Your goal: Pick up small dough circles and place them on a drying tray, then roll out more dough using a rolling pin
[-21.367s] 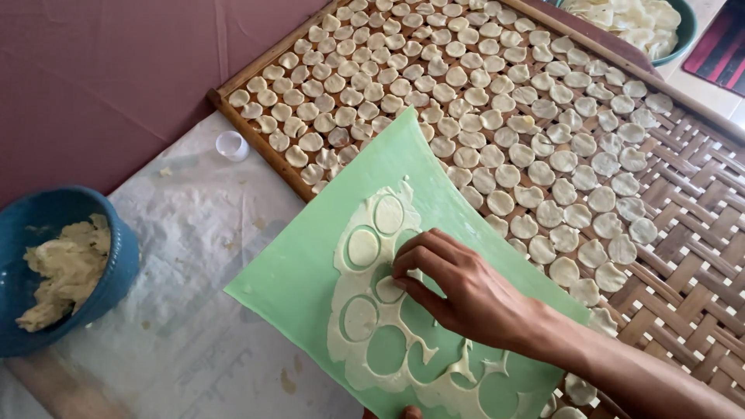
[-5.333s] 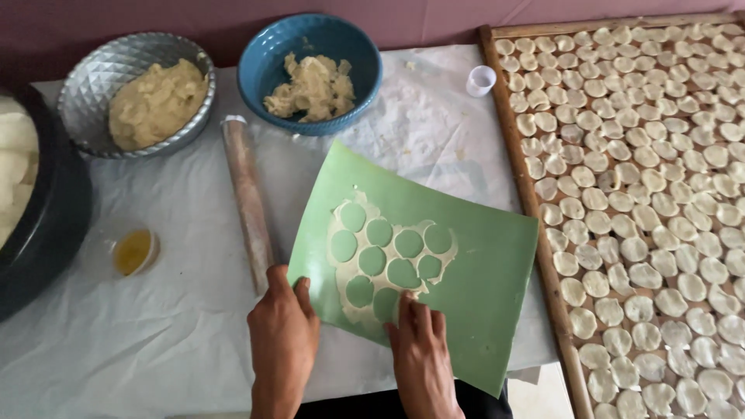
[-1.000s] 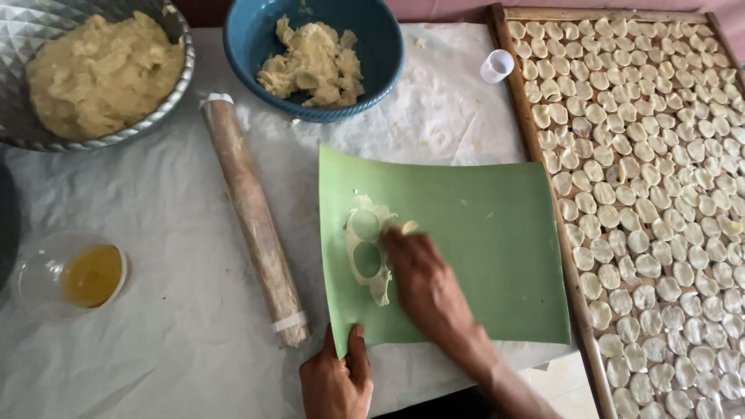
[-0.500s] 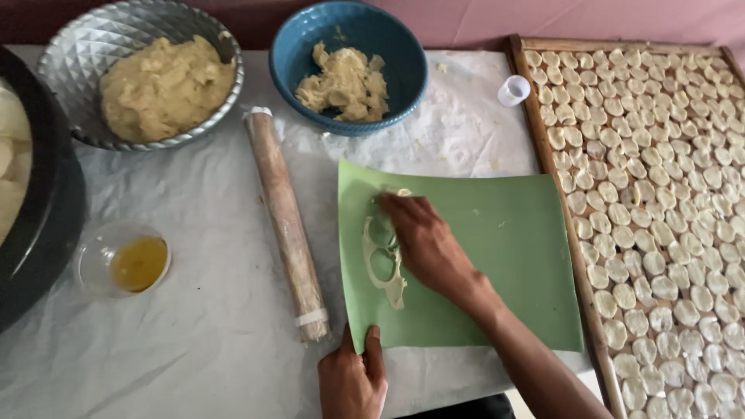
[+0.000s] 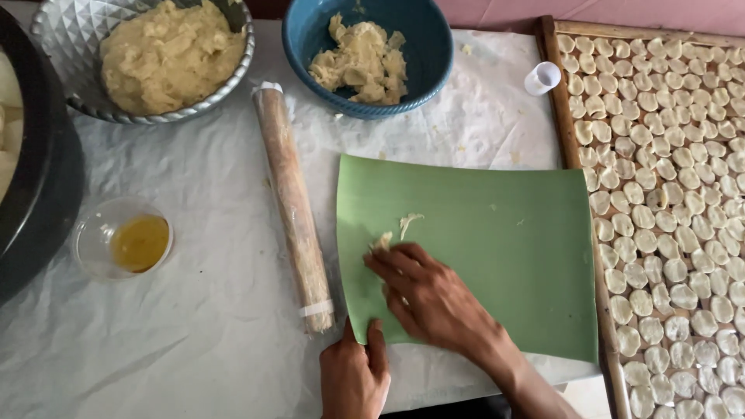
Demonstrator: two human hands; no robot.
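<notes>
Underneath everything, the table (image 5: 194,334) is covered with a creased white sheet. Along its right side lies a wooden tray (image 5: 552,93) packed with small pale dough discs (image 5: 683,233). At the left edge sits part of a large black pot (image 5: 39,194), and above it a silver patterned bowl (image 5: 54,46) heaped with yellowish dough. A blue bowl (image 5: 419,54) beside it holds torn dough scraps. Centred near the person is a green mat (image 5: 504,248), its right edge touching the tray. The right hand (image 5: 427,299) lies flat on the mat's left part, fingers spread and pressed down by a little clump of dough scraps (image 5: 392,233); it clasps nothing. The left hand (image 5: 355,376) pins the mat's near-left corner, thumb on top. Just left of the mat lies a plastic-wrapped rolling pin (image 5: 291,202). Farther left stands a small clear cup (image 5: 97,237) of yellow oil, and near the tray's top corner a tiny white cap (image 5: 542,77).
</notes>
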